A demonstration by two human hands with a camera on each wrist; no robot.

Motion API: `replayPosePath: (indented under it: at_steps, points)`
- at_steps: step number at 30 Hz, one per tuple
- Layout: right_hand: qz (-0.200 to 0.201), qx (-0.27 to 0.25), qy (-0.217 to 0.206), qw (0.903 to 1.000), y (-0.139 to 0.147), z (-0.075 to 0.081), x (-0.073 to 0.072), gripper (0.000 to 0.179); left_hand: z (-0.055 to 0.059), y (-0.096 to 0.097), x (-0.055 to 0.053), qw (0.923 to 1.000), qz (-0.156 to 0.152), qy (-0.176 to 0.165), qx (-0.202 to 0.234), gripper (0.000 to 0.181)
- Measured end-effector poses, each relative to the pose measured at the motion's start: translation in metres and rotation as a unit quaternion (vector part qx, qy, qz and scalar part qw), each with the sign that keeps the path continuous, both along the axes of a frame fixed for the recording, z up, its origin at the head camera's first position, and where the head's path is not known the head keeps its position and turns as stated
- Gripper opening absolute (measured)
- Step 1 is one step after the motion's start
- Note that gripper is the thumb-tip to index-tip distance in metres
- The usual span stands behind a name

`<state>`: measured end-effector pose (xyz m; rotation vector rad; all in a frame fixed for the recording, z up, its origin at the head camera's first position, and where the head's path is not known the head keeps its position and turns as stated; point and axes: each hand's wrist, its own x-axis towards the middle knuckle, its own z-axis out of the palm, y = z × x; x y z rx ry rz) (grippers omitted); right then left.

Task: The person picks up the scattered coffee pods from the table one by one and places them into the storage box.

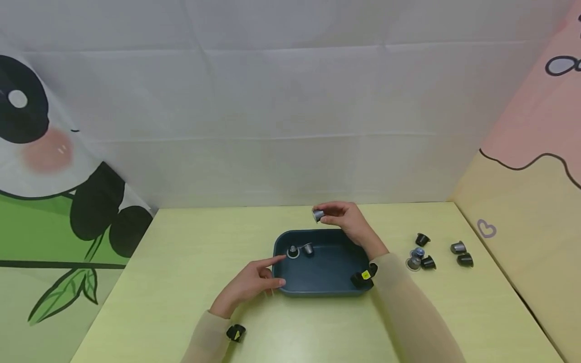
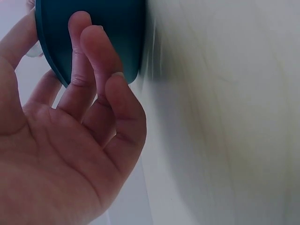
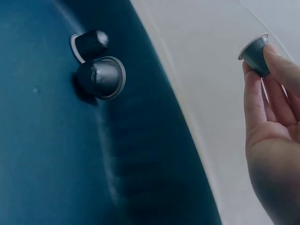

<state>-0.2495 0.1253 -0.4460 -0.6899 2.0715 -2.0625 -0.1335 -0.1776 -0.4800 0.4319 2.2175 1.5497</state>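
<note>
My right hand (image 1: pixel 347 219) pinches a grey coffee capsule (image 1: pixel 318 215) between thumb and fingers, just beyond the far rim of the dark blue tray (image 1: pixel 327 293). In the right wrist view this capsule (image 3: pixel 255 54) has its wide rim tipped up. At the tray's left side, my left hand (image 1: pixel 251 280) holds the edge, thumb and index finger over the rim. Its other fingers (image 2: pixel 101 51) curl against the outer wall in the left wrist view. Inside the tray's left part, one capsule (image 1: pixel 292 251) stands rim down, with another capsule (image 1: pixel 308 248) tilted beside it.
Right of the tray, several more capsules lie on the pale yellow table (image 1: pixel 181 242): a black capsule (image 1: pixel 422 239), a cluster with a grey capsule (image 1: pixel 413 263), and a pair including a dark capsule (image 1: pixel 465 259) near the right edge. A white wall covering (image 1: pixel 272 171) stands behind.
</note>
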Motion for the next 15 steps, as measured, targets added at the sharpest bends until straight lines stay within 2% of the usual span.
replayPosePath:
  at_steps: [10,15]
  points:
    - [0.047,0.048,-0.017,0.9976,-0.01,-0.008,0.0,0.034,-0.003,0.0,-0.002,1.0,-0.005,0.002,-0.004,0.065]
    - [0.082,0.096,0.0,0.992,-0.014,-0.012,0.0,0.035,-0.003,0.0,-0.002,1.0,-0.005,0.004,-0.008,0.065]
